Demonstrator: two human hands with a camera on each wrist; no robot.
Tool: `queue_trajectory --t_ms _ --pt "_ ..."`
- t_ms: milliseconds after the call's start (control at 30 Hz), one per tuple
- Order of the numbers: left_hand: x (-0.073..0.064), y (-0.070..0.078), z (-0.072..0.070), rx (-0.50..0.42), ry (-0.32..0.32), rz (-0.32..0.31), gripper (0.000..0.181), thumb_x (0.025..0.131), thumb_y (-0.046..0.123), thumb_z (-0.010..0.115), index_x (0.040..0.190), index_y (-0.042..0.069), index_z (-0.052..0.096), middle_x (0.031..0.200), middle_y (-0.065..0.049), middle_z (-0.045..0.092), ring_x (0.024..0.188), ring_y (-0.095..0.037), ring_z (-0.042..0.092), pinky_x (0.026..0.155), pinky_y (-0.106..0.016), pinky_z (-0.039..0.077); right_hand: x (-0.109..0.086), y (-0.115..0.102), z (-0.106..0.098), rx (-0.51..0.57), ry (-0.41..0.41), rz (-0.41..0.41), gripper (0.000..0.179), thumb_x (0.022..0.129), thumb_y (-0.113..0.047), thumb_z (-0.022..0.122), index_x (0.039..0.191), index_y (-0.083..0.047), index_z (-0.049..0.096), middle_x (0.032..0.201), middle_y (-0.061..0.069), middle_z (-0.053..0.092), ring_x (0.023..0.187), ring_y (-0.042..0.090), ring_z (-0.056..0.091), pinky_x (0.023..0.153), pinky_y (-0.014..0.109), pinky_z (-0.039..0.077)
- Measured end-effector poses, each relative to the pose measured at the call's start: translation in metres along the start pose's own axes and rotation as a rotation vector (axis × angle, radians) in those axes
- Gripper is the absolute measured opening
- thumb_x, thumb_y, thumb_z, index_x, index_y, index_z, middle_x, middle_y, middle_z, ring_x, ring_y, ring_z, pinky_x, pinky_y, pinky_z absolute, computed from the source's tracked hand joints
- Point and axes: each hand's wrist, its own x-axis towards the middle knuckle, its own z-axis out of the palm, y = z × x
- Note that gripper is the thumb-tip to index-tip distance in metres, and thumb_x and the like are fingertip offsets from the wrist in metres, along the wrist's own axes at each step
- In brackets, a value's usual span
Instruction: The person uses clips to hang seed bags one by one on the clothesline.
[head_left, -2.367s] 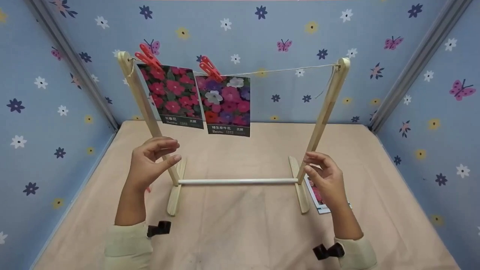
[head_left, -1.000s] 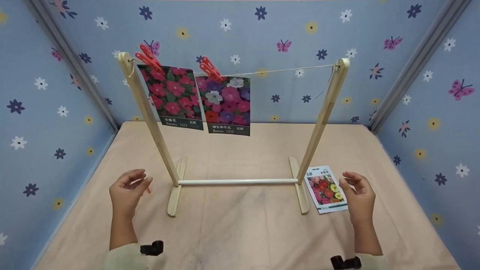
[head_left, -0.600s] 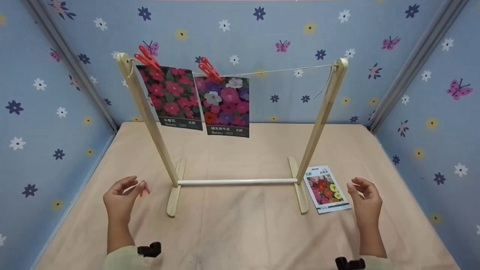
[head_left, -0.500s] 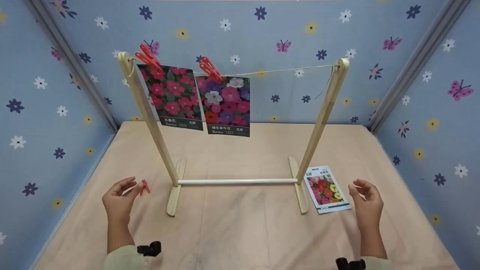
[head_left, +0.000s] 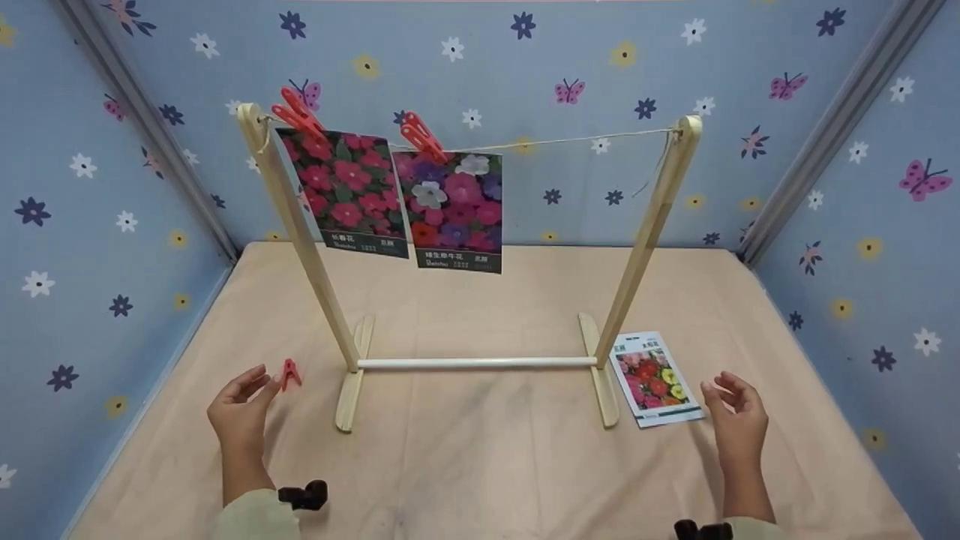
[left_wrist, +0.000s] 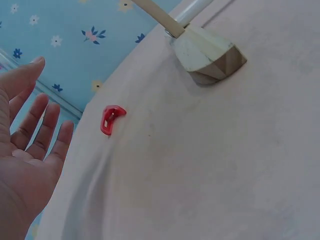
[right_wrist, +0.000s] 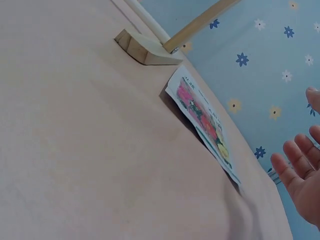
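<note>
A red clothespin (head_left: 290, 375) lies on the cloth just right of my left hand (head_left: 241, 412), whose fingers are loosely bent and hold nothing. In the left wrist view that clothespin (left_wrist: 111, 119) sits apart from the fingers. My right hand (head_left: 739, 420) is above the cloth, relaxed, with nothing in it. To its left lies a white seed packet (head_left: 654, 381) with a flower picture; the right wrist view shows the packet (right_wrist: 202, 120) clear of the fingers. Two flower seed packets, one pink (head_left: 346, 187) and one mixed (head_left: 452, 210), hang from the string under red clothespins (head_left: 424, 137).
A wooden stand with a left post (head_left: 300, 240), a right post (head_left: 649, 240) and a white crossbar (head_left: 476, 363) spans the middle. Its string (head_left: 570, 141) runs between the post tops. Blue patterned panels (head_left: 570, 195) enclose the back and sides.
Both hands have drawn back from the stand's posts, down and outward toward the table's sides. The loose clothespin and the white packet are now uncovered; the hanging packets stay in place.
</note>
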Motion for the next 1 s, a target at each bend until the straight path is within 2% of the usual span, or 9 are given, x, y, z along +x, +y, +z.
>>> queue_trajectory --t_ms 133,300,433,567,767,1000 --pt "0.002 -0.008 0.003 0.019 -0.012 -0.054 0.052 0.082 0.021 0.080 0.130 0.011 0.063 0.134 -0.009 0.056 0.119 -0.015 0.050 0.091 -0.015 0.048 0.002 0.008 0.000 -0.045 -0.028 0.044 0.056 0.094 -0.033 0.065 0.139 -0.003 0.049 0.132 0.009 0.051 0.110 0.011 0.050 0.081 0.007 0.043" --pt "0.004 -0.017 0.009 0.021 0.000 -0.063 0.056 0.083 0.019 0.079 0.135 0.010 0.059 0.138 -0.010 0.053 0.124 -0.017 0.048 0.102 -0.023 0.042 0.005 0.017 0.002 -0.104 -0.059 0.094 0.059 0.095 -0.038 0.063 0.140 -0.003 0.048 0.137 0.012 0.050 0.114 0.017 0.048 0.079 0.009 0.043" --pt "0.006 -0.022 0.015 0.046 0.008 -0.086 0.060 0.082 0.022 0.080 0.138 0.012 0.057 0.140 -0.009 0.051 0.126 -0.019 0.047 0.104 -0.025 0.040 0.006 0.022 0.004 -0.152 -0.079 0.138 0.061 0.096 -0.039 0.060 0.142 -0.002 0.045 0.141 0.015 0.047 0.119 0.022 0.046 0.088 0.022 0.043" --pt "0.008 -0.026 0.022 0.129 0.005 -0.076 0.064 0.082 0.025 0.080 0.140 0.014 0.055 0.141 -0.010 0.050 0.129 -0.021 0.047 0.103 -0.026 0.041 0.006 0.026 0.006 -0.174 -0.113 0.163 0.065 0.096 -0.040 0.059 0.144 0.000 0.042 0.142 0.019 0.045 0.124 0.028 0.044 0.099 0.037 0.041" --pt "0.009 -0.035 0.034 0.214 0.046 -0.106 0.069 0.081 0.030 0.081 0.143 0.019 0.051 0.145 -0.007 0.047 0.132 -0.022 0.043 0.103 -0.031 0.043 0.006 0.032 0.011 -0.189 -0.138 0.181 0.067 0.094 -0.037 0.065 0.144 0.002 0.043 0.138 0.021 0.046 0.123 0.029 0.044 0.102 0.040 0.040" --pt "0.009 -0.041 0.045 0.360 0.115 0.025 0.069 0.082 0.029 0.080 0.142 0.009 0.052 0.142 -0.013 0.051 0.131 -0.027 0.046 0.108 -0.038 0.038 0.005 0.036 0.013 -0.279 -0.129 0.166 0.065 0.092 -0.035 0.068 0.141 0.003 0.046 0.137 0.021 0.045 0.124 0.033 0.043 0.104 0.044 0.040"
